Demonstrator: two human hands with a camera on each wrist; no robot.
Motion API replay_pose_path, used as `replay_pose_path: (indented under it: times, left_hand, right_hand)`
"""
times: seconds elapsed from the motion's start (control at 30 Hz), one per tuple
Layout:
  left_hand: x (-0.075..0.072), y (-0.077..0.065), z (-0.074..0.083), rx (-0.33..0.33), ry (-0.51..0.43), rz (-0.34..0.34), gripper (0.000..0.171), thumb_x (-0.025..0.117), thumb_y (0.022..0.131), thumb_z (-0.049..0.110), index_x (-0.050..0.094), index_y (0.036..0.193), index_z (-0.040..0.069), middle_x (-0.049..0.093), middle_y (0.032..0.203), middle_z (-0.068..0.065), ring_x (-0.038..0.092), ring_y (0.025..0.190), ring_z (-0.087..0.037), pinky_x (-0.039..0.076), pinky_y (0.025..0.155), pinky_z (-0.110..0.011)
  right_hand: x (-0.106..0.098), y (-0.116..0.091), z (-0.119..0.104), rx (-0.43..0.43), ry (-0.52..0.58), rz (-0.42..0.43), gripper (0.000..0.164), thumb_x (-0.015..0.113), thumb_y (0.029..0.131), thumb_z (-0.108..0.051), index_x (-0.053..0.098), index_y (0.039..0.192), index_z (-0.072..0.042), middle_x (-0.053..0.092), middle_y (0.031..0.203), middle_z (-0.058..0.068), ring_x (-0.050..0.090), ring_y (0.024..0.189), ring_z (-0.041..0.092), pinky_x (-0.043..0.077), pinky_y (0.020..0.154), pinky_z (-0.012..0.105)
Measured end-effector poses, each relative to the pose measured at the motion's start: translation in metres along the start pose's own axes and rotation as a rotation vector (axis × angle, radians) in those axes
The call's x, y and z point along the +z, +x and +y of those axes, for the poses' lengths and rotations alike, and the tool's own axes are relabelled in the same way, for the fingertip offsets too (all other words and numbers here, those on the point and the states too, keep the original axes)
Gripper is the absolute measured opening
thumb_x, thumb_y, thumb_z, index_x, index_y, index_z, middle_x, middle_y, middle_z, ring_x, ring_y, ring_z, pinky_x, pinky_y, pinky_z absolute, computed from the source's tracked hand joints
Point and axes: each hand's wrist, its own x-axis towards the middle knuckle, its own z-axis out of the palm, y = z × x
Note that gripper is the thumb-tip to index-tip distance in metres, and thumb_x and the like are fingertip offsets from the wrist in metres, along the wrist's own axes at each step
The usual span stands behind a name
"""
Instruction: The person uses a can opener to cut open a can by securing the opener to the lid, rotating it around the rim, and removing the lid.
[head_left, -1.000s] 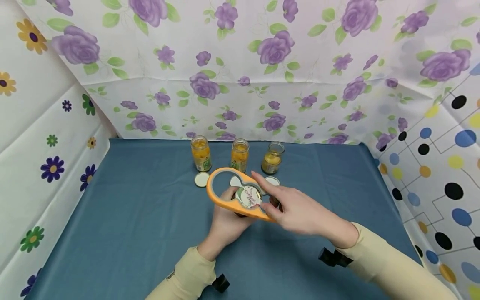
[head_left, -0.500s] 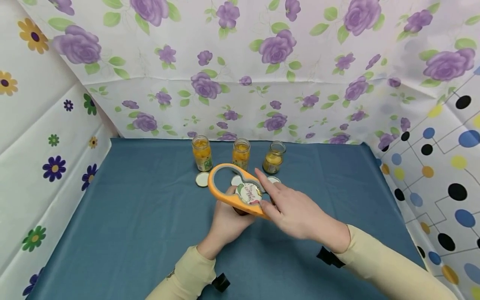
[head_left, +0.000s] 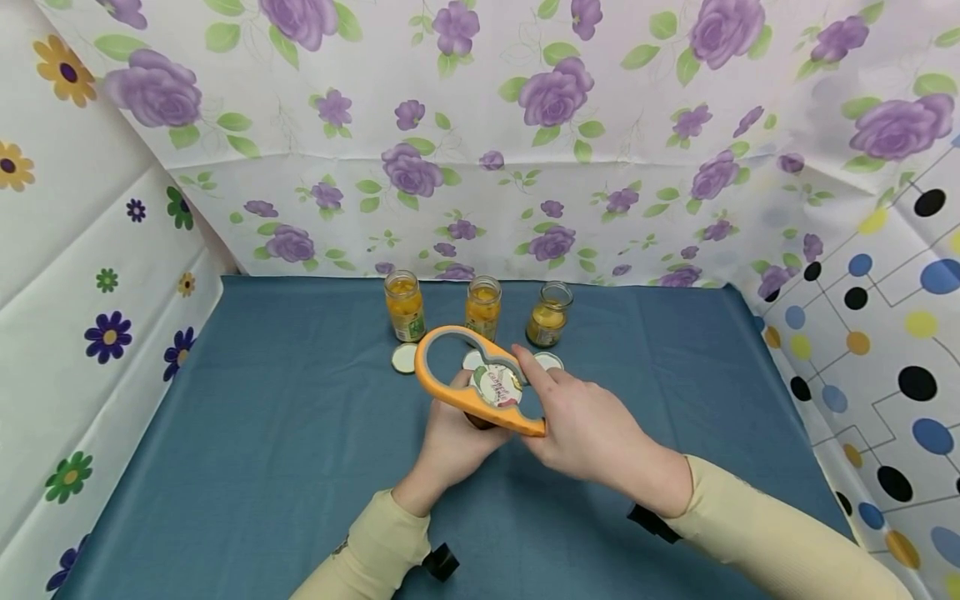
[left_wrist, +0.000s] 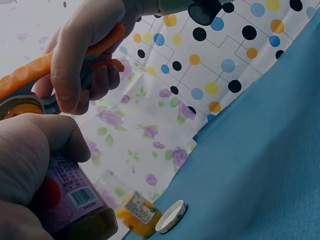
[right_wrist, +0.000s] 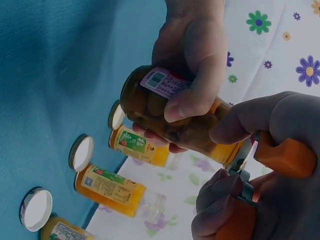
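Observation:
In the head view my left hand (head_left: 453, 446) grips a glass jar low at the middle. The right wrist view shows this jar (right_wrist: 152, 105) tilted, with dark round contents and a purple barcode label (right_wrist: 165, 82). Its printed lid (head_left: 497, 385) sits inside the grey-lined opening of an orange jar opener (head_left: 487, 410). My right hand (head_left: 600, 425) holds the opener's handle end, fingers curled round the two orange arms, index finger (right_wrist: 245, 120) lying along the jar's neck. In the left wrist view the opener's orange arm (left_wrist: 30, 75) passes above my left thumb.
Behind the hands stand three lidless jars with yellow contents: left jar (head_left: 405, 308), middle jar (head_left: 482, 308) and right jar (head_left: 548, 317). White lids lie before them, such as the left lid (head_left: 403, 358). Blue cloth (head_left: 300, 417) covers the table; a floral sheet (head_left: 337, 150) hangs behind.
My right hand and wrist have shifted slightly left, and the fingers have drawn in closer round the opener's handles. The opener has risen a little in view. The left hand stays nearly still.

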Motion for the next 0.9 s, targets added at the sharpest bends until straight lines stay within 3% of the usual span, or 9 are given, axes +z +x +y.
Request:
replay_pose_path:
  times: [0.1, 0.23, 0.4, 0.57, 0.73, 0.9]
  left_hand:
    - [-0.001, 0.001, 0.007, 0.010, -0.011, -0.031, 0.057, 0.087, 0.081, -0.006, 0.063, 0.132, 0.004, 0.070, 0.113, -0.005, 0.068, 0.094, -0.021, 0.056, 0.083, -0.038]
    - [-0.005, 0.003, 0.009, 0.016, -0.048, -0.136, 0.062, 0.081, 0.082, -0.009, 0.061, 0.139, 0.005, 0.071, 0.120, -0.007, 0.067, 0.096, -0.021, 0.055, 0.082, -0.037]
    - [-0.008, 0.005, 0.001, 0.020, -0.072, -0.273, 0.068, 0.078, 0.083, -0.007, 0.057, 0.146, 0.008, 0.069, 0.127, -0.005, 0.066, 0.101, -0.022, 0.054, 0.084, -0.038]
    - [-0.007, 0.005, -0.005, 0.051, -0.047, -0.387, 0.071, 0.077, 0.083, -0.008, 0.051, 0.148, 0.008, 0.066, 0.124, -0.004, 0.063, 0.095, -0.020, 0.051, 0.081, -0.037]
    - [-0.006, 0.004, -0.007, 0.071, -0.076, -0.468, 0.073, 0.077, 0.085, -0.006, 0.045, 0.149, 0.008, 0.063, 0.121, -0.008, 0.061, 0.093, -0.019, 0.052, 0.084, -0.036]
    - [-0.006, 0.004, -0.006, -0.004, -0.123, -0.486, 0.076, 0.078, 0.087, -0.004, 0.045, 0.153, 0.013, 0.062, 0.131, -0.007, 0.062, 0.104, -0.022, 0.051, 0.092, -0.038]
  right_hand:
    - [-0.002, -0.001, 0.002, -0.026, -0.018, 0.005, 0.094, 0.084, 0.089, -0.028, 0.034, 0.168, -0.015, 0.065, 0.094, 0.004, 0.043, 0.047, 0.008, 0.039, 0.046, 0.030]
    - [-0.007, -0.002, 0.008, -0.090, -0.039, 0.010, 0.096, 0.085, 0.085, -0.021, 0.037, 0.168, -0.018, 0.065, 0.097, 0.002, 0.039, 0.046, 0.007, 0.034, 0.045, 0.027]
    - [-0.010, -0.002, 0.021, -0.177, -0.017, 0.025, 0.091, 0.084, 0.085, -0.019, 0.042, 0.166, -0.022, 0.055, 0.084, -0.007, 0.038, 0.050, 0.006, 0.032, 0.045, 0.026]
    - [-0.010, -0.003, 0.032, -0.193, 0.015, -0.010, 0.087, 0.081, 0.084, -0.016, 0.045, 0.163, -0.028, 0.049, 0.079, -0.012, 0.042, 0.055, 0.005, 0.035, 0.048, 0.026]
    - [-0.012, -0.008, 0.041, -0.202, 0.099, -0.034, 0.085, 0.081, 0.087, -0.017, 0.045, 0.164, -0.028, 0.051, 0.079, -0.014, 0.043, 0.060, 0.005, 0.037, 0.052, 0.027]
    - [-0.018, -0.015, 0.050, -0.170, 0.271, 0.019, 0.083, 0.081, 0.092, -0.017, 0.043, 0.164, -0.031, 0.051, 0.078, -0.010, 0.043, 0.060, 0.007, 0.039, 0.054, 0.029]
